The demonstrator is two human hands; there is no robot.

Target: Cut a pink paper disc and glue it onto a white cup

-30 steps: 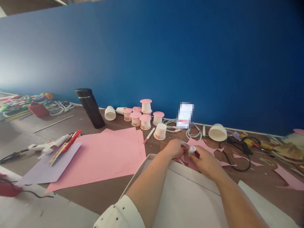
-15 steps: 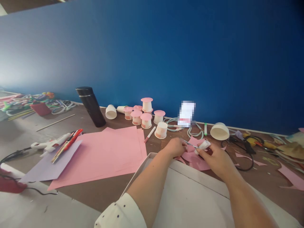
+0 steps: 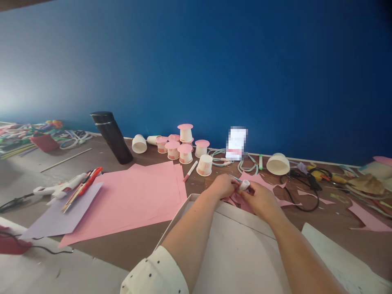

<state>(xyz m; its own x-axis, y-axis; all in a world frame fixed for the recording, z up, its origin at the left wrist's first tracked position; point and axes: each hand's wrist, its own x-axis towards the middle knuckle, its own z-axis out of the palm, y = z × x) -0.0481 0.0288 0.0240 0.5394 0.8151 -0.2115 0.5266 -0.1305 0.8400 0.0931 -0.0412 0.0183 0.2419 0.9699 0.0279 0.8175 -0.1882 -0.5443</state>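
Observation:
My right hand (image 3: 260, 200) is closed around a small white tube, a glue stick (image 3: 244, 185), held over pink paper scraps (image 3: 260, 181). My left hand (image 3: 225, 185) is closed too, pinching something thin beside the tube's tip; I cannot make out what. Both hands meet above the far edge of a white box lid (image 3: 232, 245). A large pink paper sheet (image 3: 134, 200) lies to the left.
Several small paper cups with pink tops (image 3: 183, 147) stand near the blue wall. A black flask (image 3: 112, 136), a glue gun (image 3: 61, 188), a red cutter (image 3: 84, 185), a lilac sheet (image 3: 61, 212), a pink marker (image 3: 190, 170) and black cables (image 3: 303, 183) surround the hands.
My right hand pulled the glue stick out to the right, then brought it back against my left hand. The view shifted slightly.

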